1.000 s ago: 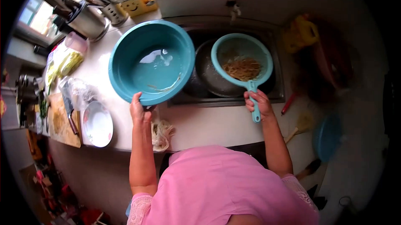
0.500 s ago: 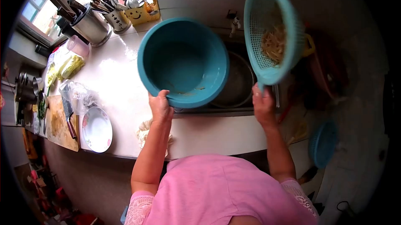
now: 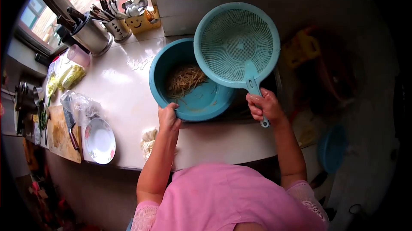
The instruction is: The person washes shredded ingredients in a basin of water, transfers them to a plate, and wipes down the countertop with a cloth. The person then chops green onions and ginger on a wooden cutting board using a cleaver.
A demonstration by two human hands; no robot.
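My left hand (image 3: pixel 169 117) grips the near rim of a blue basin (image 3: pixel 201 108). Brown, thin shreds (image 3: pixel 185 80) lie in the basin's left part. With its fingers wrapped round the handle, my right hand (image 3: pixel 265 104) holds a light-blue mesh strainer (image 3: pixel 237 44). The strainer is over the basin's right side and hides part of it; no shreds show in its mesh. Behind the basin and strainer, most of the sink is hidden.
At the left are a cutting board (image 3: pixel 58 132) with a knife (image 3: pixel 71 123), a floral plate (image 3: pixel 100 141), a plastic bag (image 3: pixel 83 104) and leafy vegetables (image 3: pixel 71 76). Utensil holders (image 3: pixel 118 30) stand at the back. A cloth (image 3: pixel 149 141) lies near the counter's front edge.
The shreds have gone from the strainer into the basin. The strainer tipped up at the right, then came left over the basin. The basin has moved right since the first frame.
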